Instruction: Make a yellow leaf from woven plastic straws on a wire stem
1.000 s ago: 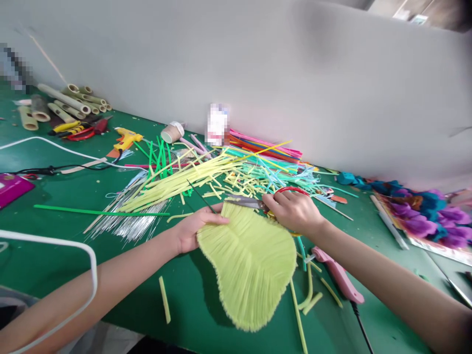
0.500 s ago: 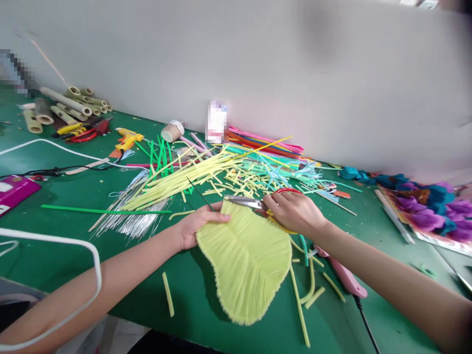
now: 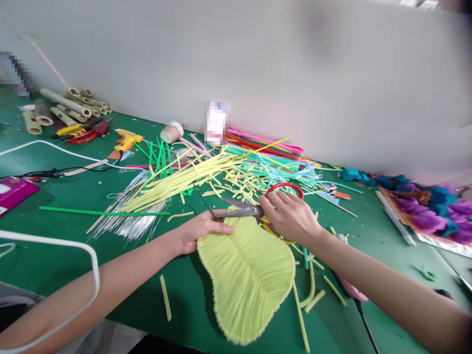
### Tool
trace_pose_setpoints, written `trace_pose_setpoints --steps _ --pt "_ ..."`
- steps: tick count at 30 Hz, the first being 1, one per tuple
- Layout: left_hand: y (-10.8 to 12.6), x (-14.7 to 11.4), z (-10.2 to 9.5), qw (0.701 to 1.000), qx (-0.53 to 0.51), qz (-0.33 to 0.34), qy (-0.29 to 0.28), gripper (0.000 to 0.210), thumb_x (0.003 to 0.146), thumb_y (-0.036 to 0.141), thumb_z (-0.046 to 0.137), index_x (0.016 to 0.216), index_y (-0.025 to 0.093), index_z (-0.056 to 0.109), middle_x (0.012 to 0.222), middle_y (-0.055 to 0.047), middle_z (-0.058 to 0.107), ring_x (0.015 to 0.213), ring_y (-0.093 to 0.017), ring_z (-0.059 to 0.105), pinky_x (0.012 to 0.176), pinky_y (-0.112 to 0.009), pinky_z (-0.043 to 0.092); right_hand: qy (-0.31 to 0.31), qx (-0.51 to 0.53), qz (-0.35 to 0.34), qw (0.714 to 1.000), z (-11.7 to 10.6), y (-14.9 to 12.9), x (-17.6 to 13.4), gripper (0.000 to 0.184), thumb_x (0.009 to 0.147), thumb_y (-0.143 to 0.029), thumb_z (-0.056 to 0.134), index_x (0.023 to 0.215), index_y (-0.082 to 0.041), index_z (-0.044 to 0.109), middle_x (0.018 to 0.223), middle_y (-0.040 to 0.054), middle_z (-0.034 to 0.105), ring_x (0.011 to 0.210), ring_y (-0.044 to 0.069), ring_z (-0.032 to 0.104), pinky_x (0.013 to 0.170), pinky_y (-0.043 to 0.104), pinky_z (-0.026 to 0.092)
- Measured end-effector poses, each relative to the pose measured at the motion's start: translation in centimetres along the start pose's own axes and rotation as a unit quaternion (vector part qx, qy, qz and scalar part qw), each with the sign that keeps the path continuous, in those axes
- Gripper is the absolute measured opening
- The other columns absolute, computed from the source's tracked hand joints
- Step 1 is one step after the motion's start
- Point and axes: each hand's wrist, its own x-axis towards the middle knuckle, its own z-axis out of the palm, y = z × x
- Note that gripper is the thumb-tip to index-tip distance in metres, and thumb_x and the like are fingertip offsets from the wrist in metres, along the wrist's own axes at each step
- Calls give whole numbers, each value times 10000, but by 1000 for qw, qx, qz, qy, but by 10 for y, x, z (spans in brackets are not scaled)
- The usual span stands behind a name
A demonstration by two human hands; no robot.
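A wide yellow-green leaf (image 3: 250,280) of fuzzy strips with a trimmed, fringed rim hangs from my left hand (image 3: 199,230). The thumb lies on its top face near the upper end; the other fingers are beneath and mostly hidden. A thin dark stem (image 3: 204,200) sticks out past the left fingers. My right hand (image 3: 291,216) grips scissors (image 3: 245,210) by their red and yellow handles. Their blades are parted at the upper edge of the leaf, close to the left fingertips.
Behind the hands lie yellow pipe cleaners (image 3: 184,179) and short yellow offcuts (image 3: 247,182). A yellow glue gun (image 3: 127,140), pliers (image 3: 73,130) and bamboo pieces (image 3: 73,105) sit at back left. Purple and blue flowers (image 3: 427,206) are at right. A white cable (image 3: 92,255) crosses my left forearm.
The scissor blades have spread from nearly closed to parted. The leaf has shifted slightly down and its lower end now sits nearer to me.
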Motion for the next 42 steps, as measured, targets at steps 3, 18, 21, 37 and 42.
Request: trace_pose_setpoints --steps 3,18,21,37,42 --pt "0 1 -1 1000 -3 5 -3 448 664 100 800 1100 175 729 989 -100 761 801 -210 724 798 -339 561 38 -20 -16 999 -1 1 1 169 952 -192 486 888 -155 638 692 35 597 651 177 459 600 322 249" --pt "0 4 -4 999 -33 -3 -34 305 659 79 776 960 126 763 897 -104 770 717 -188 723 726 -295 577 68 7 -46 997 0 6 0 318 948 -328 495 706 -165 622 524 -2 526 478 114 427 473 308 161" --pt "-1 4 -6 999 -24 -4 -35 349 667 82 775 1012 128 754 909 -109 769 732 -195 724 738 -309 580 71 6 -49 996 0 7 -1 321 945 -324 500 694 -161 614 518 -2 518 475 117 422 471 309 143" --pt "-2 1 -11 998 8 -15 -57 413 711 110 769 1117 163 720 1025 -113 753 822 -214 727 813 -337 566 20 26 65 997 10 20 -13 356 928 -480 521 767 -171 596 568 10 563 541 152 518 520 272 267" --pt "0 1 -8 999 -6 4 -35 560 687 77 777 1210 247 671 1083 -81 742 860 -217 727 824 -349 562 -34 85 74 993 2 22 -15 327 859 -468 601 949 -154 593 867 96 623 845 247 570 709 310 401"
